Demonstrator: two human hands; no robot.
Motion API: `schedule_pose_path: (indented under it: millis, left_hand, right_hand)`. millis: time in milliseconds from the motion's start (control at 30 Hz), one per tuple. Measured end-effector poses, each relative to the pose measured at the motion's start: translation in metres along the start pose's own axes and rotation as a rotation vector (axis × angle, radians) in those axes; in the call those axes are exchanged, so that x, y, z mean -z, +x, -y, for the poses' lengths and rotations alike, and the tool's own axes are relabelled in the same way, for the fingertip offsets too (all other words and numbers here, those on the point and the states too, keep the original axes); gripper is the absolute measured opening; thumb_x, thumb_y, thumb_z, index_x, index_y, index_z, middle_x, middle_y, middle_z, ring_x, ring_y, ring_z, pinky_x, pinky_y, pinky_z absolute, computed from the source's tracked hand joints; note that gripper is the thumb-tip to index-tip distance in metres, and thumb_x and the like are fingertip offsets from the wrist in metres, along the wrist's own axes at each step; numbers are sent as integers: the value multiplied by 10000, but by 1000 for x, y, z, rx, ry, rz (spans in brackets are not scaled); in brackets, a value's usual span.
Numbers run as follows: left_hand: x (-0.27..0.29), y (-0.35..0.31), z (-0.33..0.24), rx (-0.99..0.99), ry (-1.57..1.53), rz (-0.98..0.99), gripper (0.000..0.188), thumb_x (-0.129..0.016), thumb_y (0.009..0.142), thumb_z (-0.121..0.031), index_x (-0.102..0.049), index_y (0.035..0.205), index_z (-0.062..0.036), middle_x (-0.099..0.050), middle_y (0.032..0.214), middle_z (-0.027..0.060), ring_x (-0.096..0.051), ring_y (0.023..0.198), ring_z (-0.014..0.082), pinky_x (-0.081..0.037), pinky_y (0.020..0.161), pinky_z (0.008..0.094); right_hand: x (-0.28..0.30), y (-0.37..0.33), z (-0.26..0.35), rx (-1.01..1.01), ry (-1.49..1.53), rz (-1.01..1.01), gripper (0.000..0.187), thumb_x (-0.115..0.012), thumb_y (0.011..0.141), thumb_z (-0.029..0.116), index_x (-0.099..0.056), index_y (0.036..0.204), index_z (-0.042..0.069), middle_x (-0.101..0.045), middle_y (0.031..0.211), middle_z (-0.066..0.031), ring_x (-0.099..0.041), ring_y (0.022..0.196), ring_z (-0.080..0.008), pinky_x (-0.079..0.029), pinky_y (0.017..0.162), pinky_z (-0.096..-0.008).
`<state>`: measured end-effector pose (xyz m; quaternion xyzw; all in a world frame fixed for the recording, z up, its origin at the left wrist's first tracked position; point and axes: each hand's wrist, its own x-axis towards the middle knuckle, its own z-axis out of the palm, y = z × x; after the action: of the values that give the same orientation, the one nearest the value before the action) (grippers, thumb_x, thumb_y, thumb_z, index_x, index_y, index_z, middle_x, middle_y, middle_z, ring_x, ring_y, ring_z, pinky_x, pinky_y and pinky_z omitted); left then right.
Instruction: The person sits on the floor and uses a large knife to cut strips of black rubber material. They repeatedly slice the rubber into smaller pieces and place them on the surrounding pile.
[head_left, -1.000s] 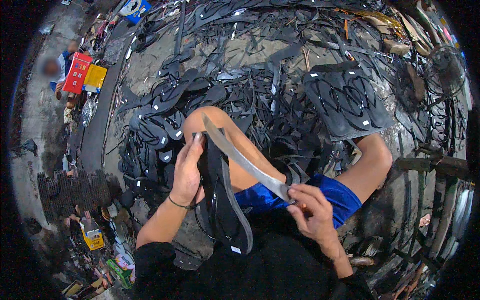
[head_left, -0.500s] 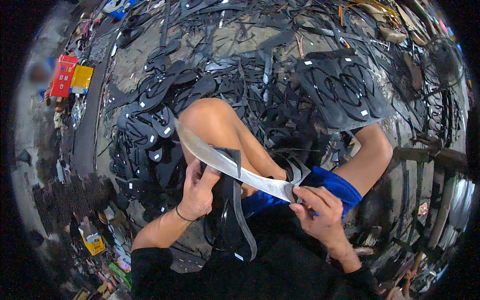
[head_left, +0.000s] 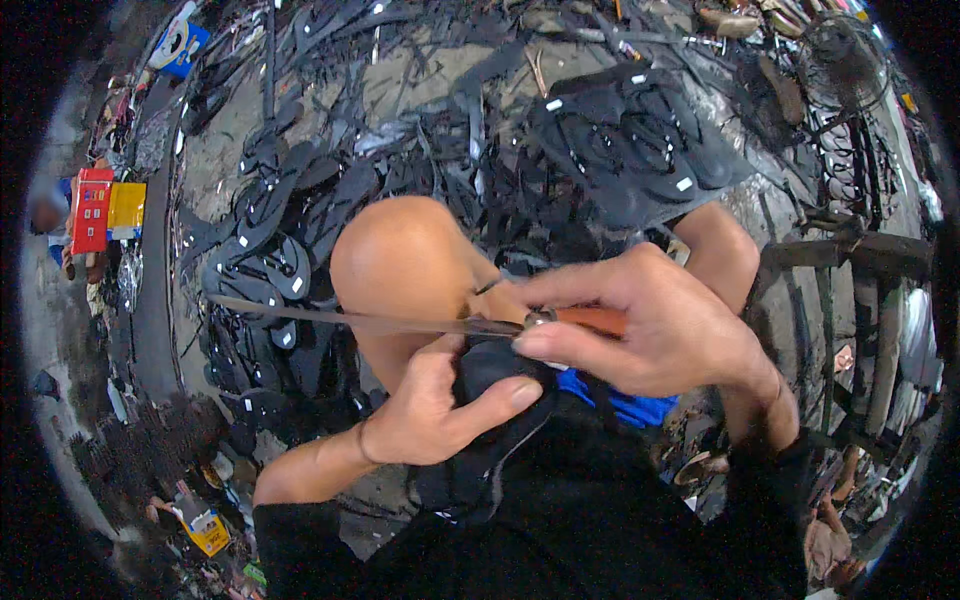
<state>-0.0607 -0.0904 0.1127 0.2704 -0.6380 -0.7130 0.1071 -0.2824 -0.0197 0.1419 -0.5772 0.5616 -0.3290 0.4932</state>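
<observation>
My right hand (head_left: pixel 675 325) is closed round the reddish-brown handle of a long knife (head_left: pixel 320 316). Its blade reaches left across my bent knee, seen nearly edge-on, with the tip over the sandals on the floor. Just under the blade near the handle, my left hand (head_left: pixel 420 410) grips a black rubber flip-flop (head_left: pixel 492 372), thumb across its upper face and the other fingers mostly hidden. The lower part of the flip-flop blends into my black shirt. Blade and flip-flop are very close; whether they touch I cannot tell.
Black flip-flops with white labels lie in a pile (head_left: pixel 265 270) at left, and others sit on a sheet (head_left: pixel 640 140) at far right. Rubber offcuts (head_left: pixel 430 165) litter the floor ahead. A red box (head_left: pixel 92 210) stands at far left, a dark wooden bar (head_left: pixel 850 250) at right.
My right hand has moved up and closed fully round the knife's handle. The blade has turned from broad side to edge-on and lies more level. The dangling rubber strip no longer shows.
</observation>
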Motion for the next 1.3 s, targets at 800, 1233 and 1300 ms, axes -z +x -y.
schedule_pose_path:
  millis: [800,1233,1300]
  left_hand:
    - [25,-53,21,121,2,-24,425,-774,862,-238,-488,1114,-50,-619,957,41,-582,879,130,-484,787,311]
    - [10,-20,-34,73,419,219,339,-794,856,-278,-664,1040,-25,-666,923,84,-623,871,183,-487,778,345]
    - [19,9,-76,228,505,382,408,-811,829,-355,-683,1050,-37,-694,991,98,-664,945,244,-504,857,374]
  right_hand:
    - [-69,-117,-39,-58,-98,-253,314,-783,830,186,-720,1113,66,-698,805,-110,-665,679,-267,-535,608,-345]
    - [-40,-61,-29,160,192,-52,393,-680,936,192,-642,1280,7,-717,984,-185,-693,774,-238,-525,686,-308]
    - [-50,-56,-44,254,315,-152,426,-625,972,196,-580,1344,-6,-693,1060,-186,-662,862,-228,-504,756,-309]
